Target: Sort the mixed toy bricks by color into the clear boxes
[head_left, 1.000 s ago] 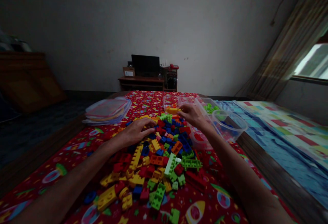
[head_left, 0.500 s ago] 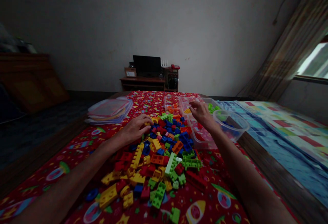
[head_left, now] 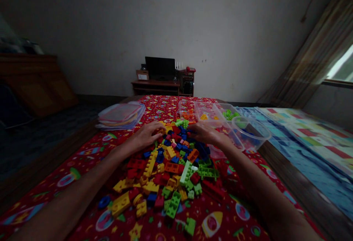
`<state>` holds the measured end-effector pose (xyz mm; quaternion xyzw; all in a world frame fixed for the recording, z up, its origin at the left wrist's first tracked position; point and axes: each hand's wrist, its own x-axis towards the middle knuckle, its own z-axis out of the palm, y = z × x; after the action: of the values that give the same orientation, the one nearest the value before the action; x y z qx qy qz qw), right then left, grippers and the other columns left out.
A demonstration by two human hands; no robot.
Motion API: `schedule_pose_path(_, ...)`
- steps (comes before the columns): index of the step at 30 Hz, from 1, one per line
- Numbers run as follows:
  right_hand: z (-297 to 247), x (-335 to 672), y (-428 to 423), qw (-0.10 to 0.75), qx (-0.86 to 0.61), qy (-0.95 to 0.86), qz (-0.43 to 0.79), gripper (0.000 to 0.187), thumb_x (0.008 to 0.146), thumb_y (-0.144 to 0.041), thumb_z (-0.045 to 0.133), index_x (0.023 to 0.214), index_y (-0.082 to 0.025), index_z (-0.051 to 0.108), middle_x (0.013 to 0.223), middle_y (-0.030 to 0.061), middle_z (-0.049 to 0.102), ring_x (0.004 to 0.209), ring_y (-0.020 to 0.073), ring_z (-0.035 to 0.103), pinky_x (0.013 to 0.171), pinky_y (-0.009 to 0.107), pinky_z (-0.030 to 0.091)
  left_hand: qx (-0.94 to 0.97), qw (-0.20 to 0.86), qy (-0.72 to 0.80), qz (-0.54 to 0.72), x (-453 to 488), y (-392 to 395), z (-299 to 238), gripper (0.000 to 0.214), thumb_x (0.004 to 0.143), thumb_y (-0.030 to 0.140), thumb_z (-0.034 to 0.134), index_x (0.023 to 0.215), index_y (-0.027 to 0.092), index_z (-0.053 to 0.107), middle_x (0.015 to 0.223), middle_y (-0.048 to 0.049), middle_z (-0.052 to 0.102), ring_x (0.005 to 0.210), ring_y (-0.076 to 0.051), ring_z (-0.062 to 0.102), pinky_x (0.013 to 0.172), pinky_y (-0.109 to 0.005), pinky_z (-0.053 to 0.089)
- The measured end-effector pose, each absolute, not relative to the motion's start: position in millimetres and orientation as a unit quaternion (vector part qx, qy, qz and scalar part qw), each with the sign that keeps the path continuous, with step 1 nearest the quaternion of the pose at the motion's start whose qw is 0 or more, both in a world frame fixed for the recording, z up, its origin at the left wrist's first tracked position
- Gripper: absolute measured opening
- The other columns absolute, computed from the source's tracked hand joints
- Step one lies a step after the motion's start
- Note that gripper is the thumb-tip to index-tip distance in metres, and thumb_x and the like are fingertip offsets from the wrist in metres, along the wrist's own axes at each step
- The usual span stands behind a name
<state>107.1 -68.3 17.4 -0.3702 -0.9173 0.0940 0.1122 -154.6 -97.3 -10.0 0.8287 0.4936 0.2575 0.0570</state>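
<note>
A loose heap of toy building bricks [head_left: 172, 167] in yellow, red, blue, green and orange lies on a red patterned cloth [head_left: 82, 160]. At the heap's far left edge, my left hand [head_left: 149, 135] has its thumb and fingers curled round a yellow brick [head_left: 159, 132], partly hidden by the fingers. My right hand [head_left: 205, 133] reaches over the far right side of the heap, fingers stretched out and apart above blue and red bricks. Its fingertips are dark, and whether they touch a brick is unclear.
A clear divided tray [head_left: 230, 132] holds orange, yellow and green bricks in separate compartments. Beside it stands a round clear tub [head_left: 260, 140] with blue bricks. Several plastic lids [head_left: 120, 115] are stacked at the left. A blue-covered bed [head_left: 292, 152] lies to the right.
My right hand has come down and left from above the clear tray to the far right side of the brick heap. My left hand has stayed by the yellow bricks.
</note>
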Motion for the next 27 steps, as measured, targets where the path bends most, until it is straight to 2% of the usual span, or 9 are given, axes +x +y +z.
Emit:
schedule_pose_path(3,19,108,-64,0.112,-0.367,-0.909,0.159,0.021,0.080,-0.014,0.059,0.099,-0.014,0.070,0.076,0.0033,0.067,0.065,0.0117,0.057,0.059,0.021,0.037,0.813,0.103,0.499,0.282,-159,-98,0,0.030,0.080,0.043,0.048,0.086,0.021,0.069,0.094,-0.0044,0.071,0.088,-0.021,0.064,0.084,-0.033,0.051)
schedule_pose_path(7,25,109,-67,0.154,-0.385,-0.896,0.160,0.028,0.079,-0.009,0.056,0.105,-0.013,0.068,0.079,0.0046,0.069,0.066,0.0117,0.059,0.058,0.020,0.038,0.751,0.063,0.563,0.339,-176,-94,2,0.040,0.081,0.050,0.044,0.095,0.020,0.069,0.103,-0.0054,0.070,0.094,-0.022,0.063,0.088,-0.034,0.049)
schedule_pose_path(12,33,106,-84,0.116,-0.370,-0.910,0.144,0.024,0.079,-0.011,0.059,0.102,-0.014,0.068,0.080,0.0057,0.069,0.068,0.0126,0.059,0.058,0.021,0.038,0.756,0.074,0.584,0.285,-193,-82,-17,0.064,0.078,0.061,0.039,0.115,0.015,0.064,0.121,-0.0122,0.064,0.111,-0.028,0.058,0.097,-0.039,0.044)
schedule_pose_path(14,31,102,-89,0.106,-0.349,-0.922,0.134,0.025,0.080,-0.013,0.061,0.104,-0.016,0.068,0.083,0.0061,0.069,0.071,0.0132,0.060,0.060,0.021,0.038,0.763,0.087,0.583,0.266,-192,-80,-22,0.070,0.077,0.063,0.038,0.116,0.012,0.063,0.123,-0.0145,0.063,0.113,-0.030,0.058,0.098,-0.040,0.043)
schedule_pose_path(19,15,92,-90,0.110,-0.328,-0.938,0.037,0.018,0.084,-0.023,0.059,0.098,-0.018,0.068,0.079,0.0057,0.066,0.067,0.0127,0.055,0.056,0.023,0.031,0.773,0.107,0.576,0.244,-176,-87,-22,0.061,0.076,0.054,0.047,0.119,0.013,0.062,0.114,-0.0125,0.068,0.099,-0.028,0.064,0.089,-0.039,0.049)
schedule_pose_path(24,13,91,-86,0.123,-0.335,-0.934,0.025,0.015,0.084,-0.016,0.052,0.085,-0.016,0.066,0.066,0.0018,0.059,0.053,0.0087,0.042,0.051,0.024,0.024,0.767,0.026,0.582,0.271,-161,-96,-11,0.042,0.074,0.040,0.053,0.107,0.017,0.067,0.104,-0.0088,0.071,0.094,-0.026,0.064,0.088,-0.038,0.049)
schedule_pose_path(27,16,93,-86,0.165,-0.356,-0.920,0.021,0.019,0.085,-0.015,0.048,0.086,-0.015,0.067,0.064,0.0028,0.059,0.053,0.0092,0.043,0.052,0.024,0.025,0.759,0.034,0.567,0.317,-158,-99,-3,0.037,0.078,0.040,0.051,0.105,0.020,0.066,0.106,-0.0055,0.070,0.096,-0.024,0.064,0.090,-0.036,0.048)
